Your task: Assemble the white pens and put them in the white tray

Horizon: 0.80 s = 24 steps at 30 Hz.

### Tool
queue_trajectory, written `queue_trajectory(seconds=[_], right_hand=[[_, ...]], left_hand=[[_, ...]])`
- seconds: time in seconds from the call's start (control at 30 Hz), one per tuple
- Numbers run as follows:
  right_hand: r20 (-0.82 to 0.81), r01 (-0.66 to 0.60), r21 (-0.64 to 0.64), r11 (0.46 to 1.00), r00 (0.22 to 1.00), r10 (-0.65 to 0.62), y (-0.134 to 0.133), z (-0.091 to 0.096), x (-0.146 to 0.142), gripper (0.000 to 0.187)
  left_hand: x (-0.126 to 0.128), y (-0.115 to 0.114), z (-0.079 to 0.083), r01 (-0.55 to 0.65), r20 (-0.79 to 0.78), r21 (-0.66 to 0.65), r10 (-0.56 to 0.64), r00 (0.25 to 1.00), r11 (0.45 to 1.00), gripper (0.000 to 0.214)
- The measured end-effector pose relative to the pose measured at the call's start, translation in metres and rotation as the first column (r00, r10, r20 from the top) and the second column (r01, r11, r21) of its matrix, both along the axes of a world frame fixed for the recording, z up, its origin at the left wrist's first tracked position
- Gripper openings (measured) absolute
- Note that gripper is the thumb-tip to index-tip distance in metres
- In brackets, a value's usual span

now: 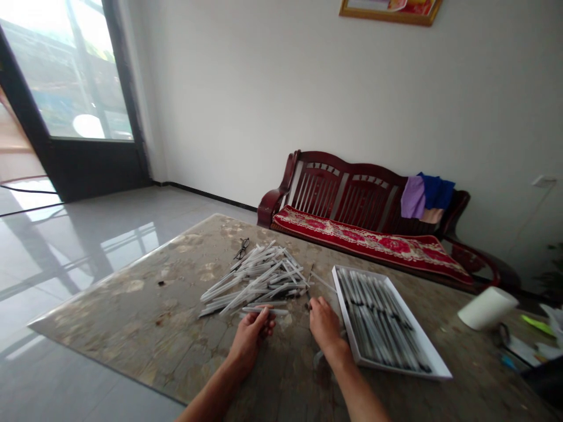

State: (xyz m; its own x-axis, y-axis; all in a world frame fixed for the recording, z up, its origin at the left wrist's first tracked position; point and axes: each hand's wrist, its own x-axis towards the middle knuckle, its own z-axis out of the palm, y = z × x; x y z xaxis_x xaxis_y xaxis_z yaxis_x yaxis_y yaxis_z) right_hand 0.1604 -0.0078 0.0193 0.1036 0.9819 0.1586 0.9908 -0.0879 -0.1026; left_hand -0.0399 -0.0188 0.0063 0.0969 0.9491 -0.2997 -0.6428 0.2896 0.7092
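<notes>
My left hand [251, 337] is closed around a slim white pen-like stick [277, 311] at the near edge of a loose pile. That pile [261, 272] holds several white, partly see-through sticks lying crosswise on the table. My right hand [324, 322] is closed, with a thin dark stick [309, 287] at its fingertips; its exact kind is too blurred to tell. Beside the right hand stands a shallow white box [424, 354], holding rows of clear sticks with black ends [380, 316]. One pale stick [323, 282] lies between pile and box.
Black glasses [241, 248] lie behind the pile on the stone-patterned table [132, 316]. A white paper roll [486, 309] is at the right, near a bright green item [537, 324]. Beyond the table stands a dark red wooden bench [343, 181] with a patterned cushion.
</notes>
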Motion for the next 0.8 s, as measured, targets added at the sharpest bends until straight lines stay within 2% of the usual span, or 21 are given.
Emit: queue_trajectory(seconds=[0.1,0.17,0.2,0.23,0.27,0.33,0.37,0.4,0.47,0.53,0.6,0.8], right_hand=[[-0.047,-0.029,0.029,0.999,0.998,0.031,-0.001,0.001,0.001,0.034],[-0.238,-0.021,0.119,0.993,0.97,0.049,-0.002,0.0,0.001,0.028],[-0.385,-0.001,0.17,0.985,0.921,0.068,-0.003,-0.001,-0.001,0.023],[-0.549,0.032,0.207,0.978,0.831,0.089,-0.004,-0.002,-0.004,0.018],[-0.708,0.073,0.221,0.973,0.698,0.108,-0.006,-0.003,-0.009,0.012],[-0.924,0.144,0.177,0.974,0.365,0.114,-0.01,-0.003,-0.022,0.015],[-0.972,0.165,0.139,0.976,0.213,0.102,-0.013,-0.002,-0.03,0.021],[-0.992,0.176,0.104,0.979,0.094,0.089,-0.016,-0.001,-0.038,0.026],[-0.997,0.187,0.054,0.981,-0.051,0.065,-0.021,0.002,-0.051,0.033],[-0.991,0.2,0.019,0.98,-0.123,0.044,-0.024,0.006,-0.06,0.036],[-0.987,0.213,0.0,0.977,-0.156,0.034,-0.025,0.008,-0.064,0.037],[-0.987,0.222,-0.002,0.975,-0.155,0.034,-0.024,0.008,-0.064,0.035]], left_hand=[[0.0,0.001,0.001,-0.013,0.02,-0.014,0.013,1.0,1.0,0.051],[0.0,0.002,0.001,-0.021,0.037,-0.024,0.022,0.999,0.999,0.051],[0.0,0.003,0.001,-0.026,0.044,-0.028,0.028,0.999,0.999,0.051],[0.0,0.003,0.001,-0.03,0.048,-0.028,0.031,0.998,0.999,0.051],[0.0,0.003,0.0,-0.033,0.051,-0.027,0.034,0.998,0.999,0.05],[0.0,0.004,0.0,-0.034,0.05,-0.022,0.035,0.998,0.999,0.05],[0.0,0.004,0.0,-0.032,0.048,-0.018,0.033,0.998,0.999,0.049],[0.0,0.004,-0.001,-0.029,0.047,-0.012,0.029,0.998,1.0,0.048],[0.0,0.003,-0.001,-0.025,0.044,-0.003,0.025,0.999,1.0,0.046],[-0.001,0.003,-0.001,-0.02,0.043,0.004,0.02,0.999,1.0,0.045],[-0.001,0.003,-0.002,-0.017,0.04,0.01,0.017,0.999,1.0,0.044],[-0.001,0.003,-0.005,0.002,0.022,0.025,-0.003,1.0,1.0,0.045]])
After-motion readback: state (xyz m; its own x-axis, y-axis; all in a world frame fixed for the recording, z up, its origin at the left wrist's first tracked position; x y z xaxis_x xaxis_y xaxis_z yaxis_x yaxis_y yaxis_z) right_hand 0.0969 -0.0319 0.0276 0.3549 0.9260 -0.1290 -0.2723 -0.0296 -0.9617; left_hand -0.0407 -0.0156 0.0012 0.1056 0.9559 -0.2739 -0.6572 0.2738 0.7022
